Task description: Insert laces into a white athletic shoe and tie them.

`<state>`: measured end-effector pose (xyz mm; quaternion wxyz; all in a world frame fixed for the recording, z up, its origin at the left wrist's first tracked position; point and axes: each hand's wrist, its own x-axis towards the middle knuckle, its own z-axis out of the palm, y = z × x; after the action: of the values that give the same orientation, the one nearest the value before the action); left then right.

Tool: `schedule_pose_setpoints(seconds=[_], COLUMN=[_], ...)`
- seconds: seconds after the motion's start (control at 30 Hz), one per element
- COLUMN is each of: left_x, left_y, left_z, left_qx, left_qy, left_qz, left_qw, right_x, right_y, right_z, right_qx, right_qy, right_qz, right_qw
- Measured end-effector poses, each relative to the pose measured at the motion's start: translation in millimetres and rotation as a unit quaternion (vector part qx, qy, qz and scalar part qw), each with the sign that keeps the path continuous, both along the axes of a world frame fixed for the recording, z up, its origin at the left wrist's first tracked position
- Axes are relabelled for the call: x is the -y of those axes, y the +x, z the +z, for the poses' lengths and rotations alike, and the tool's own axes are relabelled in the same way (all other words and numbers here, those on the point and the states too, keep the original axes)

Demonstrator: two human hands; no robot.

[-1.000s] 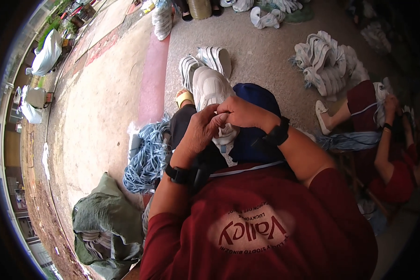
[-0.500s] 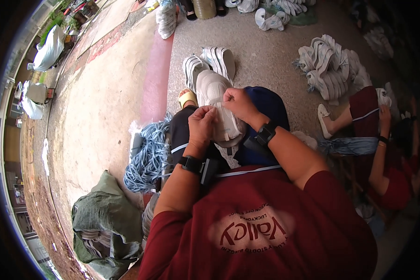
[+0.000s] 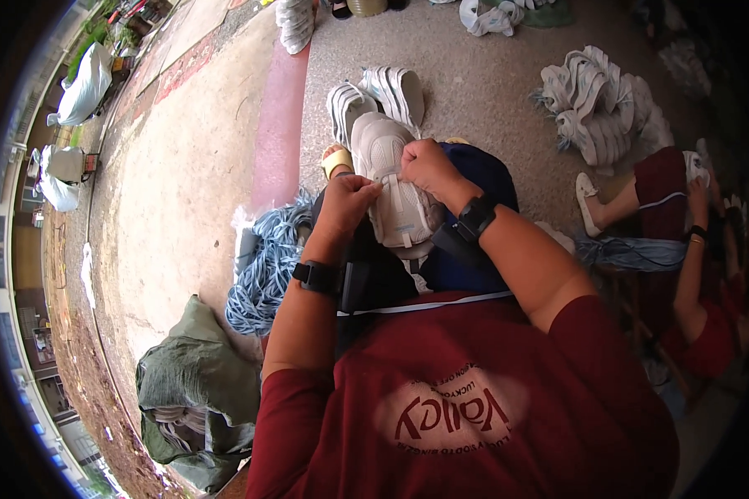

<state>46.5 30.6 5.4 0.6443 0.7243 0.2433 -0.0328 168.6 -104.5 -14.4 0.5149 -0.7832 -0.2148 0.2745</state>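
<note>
A pale grey-beige shoe upper point(image 3: 402, 218) lies across my lap, toe part pointing away from me, with its tongue area between my hands. My left hand point(image 3: 349, 202) is at its left edge, thumb and fingers pinched together. On the right side my right hand point(image 3: 433, 172) is also closed in a pinch, close to the middle of the upper. Whatever thin thing the fingertips hold is too small to make out. Dark blue cloth point(image 3: 484, 179) covers my right knee beneath the upper.
Blue laces point(image 3: 266, 270) hang in a tangled bunch left of my leg. A green sack point(image 3: 195, 374) of uppers stands at lower left. Stacked uppers point(image 3: 394, 93) sit on the floor ahead, with a larger pile point(image 3: 599, 108) right. A co-worker point(image 3: 695, 274) sits at right.
My left hand has moved slightly left and down, apart from the right hand. The right hand has shifted a little upward. The view has tilted slightly.
</note>
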Motion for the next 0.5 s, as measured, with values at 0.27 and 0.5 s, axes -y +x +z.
schedule_pose_setpoints(seconds=[0.27, 0.5], left_x=[-6.1, -6.4], left_y=[14.2, 25.3], left_z=[2.5, -4.6], left_qx=[-0.041, 0.082], left_qy=[0.066, 0.259], left_qz=[-0.034, -0.131], left_qw=[0.996, 0.954], right_x=[-4.2, -5.0], right_y=[2.6, -0.2], right_z=[-5.1, -6.8], right_qx=[0.068, 0.089], right_qy=[-0.056, -0.04], right_qz=[-0.006, -0.024], right_qw=[0.996, 0.995])
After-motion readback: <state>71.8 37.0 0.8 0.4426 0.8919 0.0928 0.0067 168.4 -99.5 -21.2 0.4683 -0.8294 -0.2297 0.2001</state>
